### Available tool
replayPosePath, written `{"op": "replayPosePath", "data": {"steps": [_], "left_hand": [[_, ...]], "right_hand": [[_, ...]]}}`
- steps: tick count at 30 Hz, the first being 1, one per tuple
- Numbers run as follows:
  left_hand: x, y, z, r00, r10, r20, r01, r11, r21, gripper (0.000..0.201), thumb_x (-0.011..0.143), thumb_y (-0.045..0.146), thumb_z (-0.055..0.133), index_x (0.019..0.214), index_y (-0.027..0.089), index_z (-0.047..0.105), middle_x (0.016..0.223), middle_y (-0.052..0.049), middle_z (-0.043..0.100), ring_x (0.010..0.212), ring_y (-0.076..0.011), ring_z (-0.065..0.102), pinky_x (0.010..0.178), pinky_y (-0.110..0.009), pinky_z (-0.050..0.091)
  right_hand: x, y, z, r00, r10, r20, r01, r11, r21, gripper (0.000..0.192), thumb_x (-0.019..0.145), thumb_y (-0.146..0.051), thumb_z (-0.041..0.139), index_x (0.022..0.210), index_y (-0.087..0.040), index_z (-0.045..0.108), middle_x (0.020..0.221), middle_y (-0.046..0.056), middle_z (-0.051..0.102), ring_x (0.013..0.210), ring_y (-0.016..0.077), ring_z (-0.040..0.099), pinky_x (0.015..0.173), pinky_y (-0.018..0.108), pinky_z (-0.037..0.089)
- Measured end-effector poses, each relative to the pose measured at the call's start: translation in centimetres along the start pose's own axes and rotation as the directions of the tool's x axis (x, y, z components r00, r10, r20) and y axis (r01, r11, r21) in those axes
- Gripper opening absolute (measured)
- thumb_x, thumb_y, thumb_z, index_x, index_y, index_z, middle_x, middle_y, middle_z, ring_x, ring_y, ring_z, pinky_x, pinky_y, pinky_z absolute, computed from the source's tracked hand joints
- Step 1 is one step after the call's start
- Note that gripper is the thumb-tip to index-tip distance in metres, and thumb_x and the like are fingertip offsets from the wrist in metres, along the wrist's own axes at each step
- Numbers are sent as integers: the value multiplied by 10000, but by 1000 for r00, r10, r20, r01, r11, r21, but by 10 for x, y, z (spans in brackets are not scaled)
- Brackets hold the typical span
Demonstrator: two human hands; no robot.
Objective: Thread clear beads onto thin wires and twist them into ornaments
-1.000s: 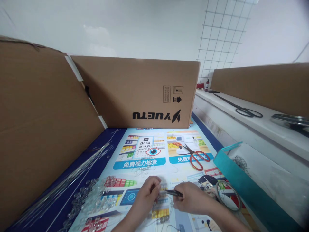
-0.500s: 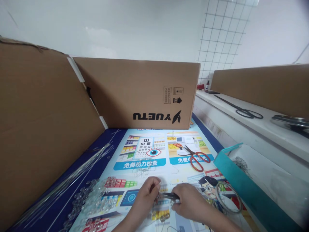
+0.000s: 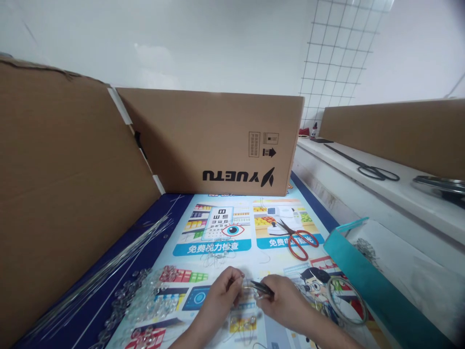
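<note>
Pliers (image 3: 262,288) raised, in right grip (image 3: 286,303).

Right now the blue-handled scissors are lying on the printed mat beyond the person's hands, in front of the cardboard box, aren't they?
Not quite: the head view shows the scissors have red handles, not blue. The rest holds: they lie on the printed mat beyond the hands, in front of the cardboard box.

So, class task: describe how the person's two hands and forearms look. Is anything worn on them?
Both the left hand and the right hand are bare: no gloves show, and no rings or watch can be made out. The forearms enter from the bottom edge uncovered, with no sleeve in view. The fingers are too small to show nail detail.
</note>
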State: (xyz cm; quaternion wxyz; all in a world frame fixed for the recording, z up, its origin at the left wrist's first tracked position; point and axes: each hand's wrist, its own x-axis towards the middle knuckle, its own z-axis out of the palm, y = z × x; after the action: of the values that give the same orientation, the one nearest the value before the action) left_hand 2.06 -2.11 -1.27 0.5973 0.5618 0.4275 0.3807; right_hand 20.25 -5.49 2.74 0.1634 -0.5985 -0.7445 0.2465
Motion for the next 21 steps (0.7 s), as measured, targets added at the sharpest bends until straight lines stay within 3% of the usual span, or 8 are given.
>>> {"op": "replayPosePath", "data": {"steps": [4,7,13,21], "left_hand": [[0,-1,1,1000,6,-18,-6,1000,-13,227,825,379,502,715,190,441,559,47,507,472,-98,434,486,-221,354],[0,-2,3,999,10,-40,-10,1000,-23,231,822,386,499,712,192,440,556,44,510,471,-100,429,482,-222,349],[-2,0,5,996,13,-91,-17,999,-45,220,823,384,502,718,195,462,566,38,515,494,-109,441,494,-224,359],[-6,4,7,995,-9,-97,2,997,-80,234,808,402,537,706,199,481,552,32,556,518,-124,484,524,-225,374]], "right_hand": [[0,3,4,999,23,-36,-19,994,106,181,719,-272,494,590,-179,407,557,-48,433,542,86,394,489,205,212],[0,5,6,999,35,1,-34,966,256,159,736,-246,467,596,-177,438,539,-51,412,525,83,376,486,198,235],[3,1,8,991,89,101,-132,769,625,92,718,-219,485,674,-156,536,562,-39,454,525,84,389,494,193,296],[3,-4,14,980,193,42,-173,733,658,63,615,-144,534,675,-157,524,557,-51,462,509,79,407,484,194,328]]}}
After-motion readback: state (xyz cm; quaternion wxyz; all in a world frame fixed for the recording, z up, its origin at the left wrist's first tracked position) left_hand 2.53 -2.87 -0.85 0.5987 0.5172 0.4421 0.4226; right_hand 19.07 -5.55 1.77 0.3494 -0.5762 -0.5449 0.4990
